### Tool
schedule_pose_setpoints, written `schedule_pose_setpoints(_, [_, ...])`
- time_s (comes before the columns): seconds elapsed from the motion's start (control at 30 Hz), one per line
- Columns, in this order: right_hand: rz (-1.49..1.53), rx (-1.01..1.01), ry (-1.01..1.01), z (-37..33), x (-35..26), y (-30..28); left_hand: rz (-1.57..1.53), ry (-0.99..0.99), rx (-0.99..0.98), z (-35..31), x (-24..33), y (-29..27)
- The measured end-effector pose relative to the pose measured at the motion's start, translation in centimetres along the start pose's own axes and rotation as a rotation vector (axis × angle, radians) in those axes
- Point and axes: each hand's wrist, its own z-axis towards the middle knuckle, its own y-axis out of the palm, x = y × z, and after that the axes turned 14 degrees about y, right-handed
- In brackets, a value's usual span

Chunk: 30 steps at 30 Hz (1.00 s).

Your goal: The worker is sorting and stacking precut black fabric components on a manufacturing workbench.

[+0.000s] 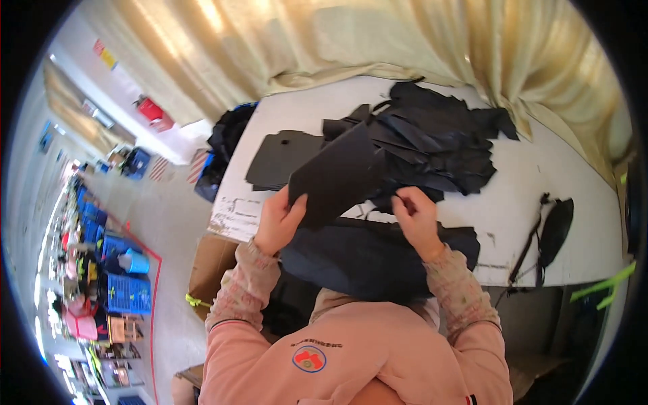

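My left hand (pixel 280 219) grips a stiff, flat black panel (pixel 337 172) by its lower left edge, thumb on top, and holds it tilted above the table. My right hand (pixel 418 217) is closed in a pinch at the near edge of a heap of black fabric pieces (pixel 439 138); what lies between its fingertips is too dark to make out. Left of the heap rests a stack of similar dark panels (pixel 278 160), partly covered by the raised one. A black fabric piece (pixel 364 260) lies across the table's front edge, below both hands, hanging toward my lap.
On the right of the white table (pixel 513 209) lies a black pouch-like item with straps (pixel 557 233). A cardboard box (pixel 214 266) stands below the front left corner. Beige curtains (pixel 324 37) hang behind the table. Blue crates (pixel 128 293) stand on the floor further left.
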Motion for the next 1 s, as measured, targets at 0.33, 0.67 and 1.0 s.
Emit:
schedule_pose_setpoints(0.33, [-0.041,-0.045,0.028,-1.3,1.2,-0.8,-0.110,-0.111,-0.219,-3.2,0.0,3.3])
schedule_pose_setpoints(0.67, [0.028,-0.007,0.115,-2.5,1.7,-1.5,0.039,-0.031,-0.133,-4.0,-0.8,4.1])
schedule_pose_setpoints(1.0, [0.033,0.066,0.137,-2.3,1.3,-1.5,0.131,-0.088,-0.209,-4.1,1.8,4.8])
